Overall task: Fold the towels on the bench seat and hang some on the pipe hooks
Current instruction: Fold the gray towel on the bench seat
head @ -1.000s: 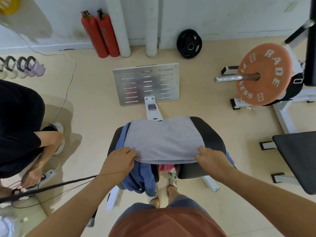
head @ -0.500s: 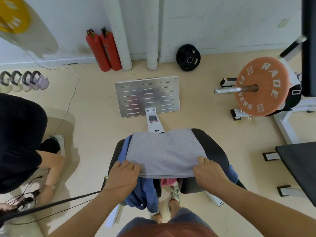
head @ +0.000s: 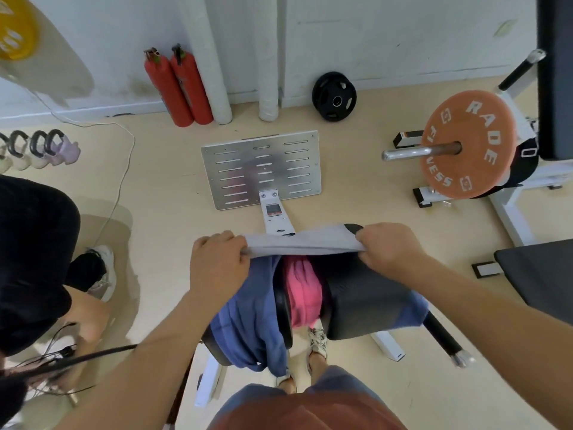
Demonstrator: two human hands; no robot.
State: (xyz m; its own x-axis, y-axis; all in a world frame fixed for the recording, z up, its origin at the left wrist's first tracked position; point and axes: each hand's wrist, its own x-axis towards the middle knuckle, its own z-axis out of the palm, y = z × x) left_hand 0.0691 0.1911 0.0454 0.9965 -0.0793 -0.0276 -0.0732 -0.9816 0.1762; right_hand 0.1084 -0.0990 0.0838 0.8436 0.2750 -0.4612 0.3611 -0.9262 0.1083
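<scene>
A grey towel [head: 302, 242] is folded into a narrow band across the far part of the black bench seat [head: 366, 293]. My left hand [head: 218, 263] grips its left end and my right hand [head: 387, 246] grips its right end, fingers curled round the cloth. Beneath it a blue towel [head: 251, 315] drapes over the seat's left side and hangs toward the floor. A pink towel [head: 304, 293] lies in the gap at the seat's middle. More blue cloth [head: 414, 308] shows at the seat's right edge.
A metal footplate [head: 263, 169] lies on the floor ahead of the seat. Two red extinguishers [head: 179, 85] and white pipes [head: 214, 57] stand at the wall. An orange weight plate [head: 468, 144] on a bar is at the right, a person in black crouches at the left.
Both hands carried the grey towel's near edge away from me over its far part, so the flat towel is now a narrow folded band. The pink towel and bare seat became visible.
</scene>
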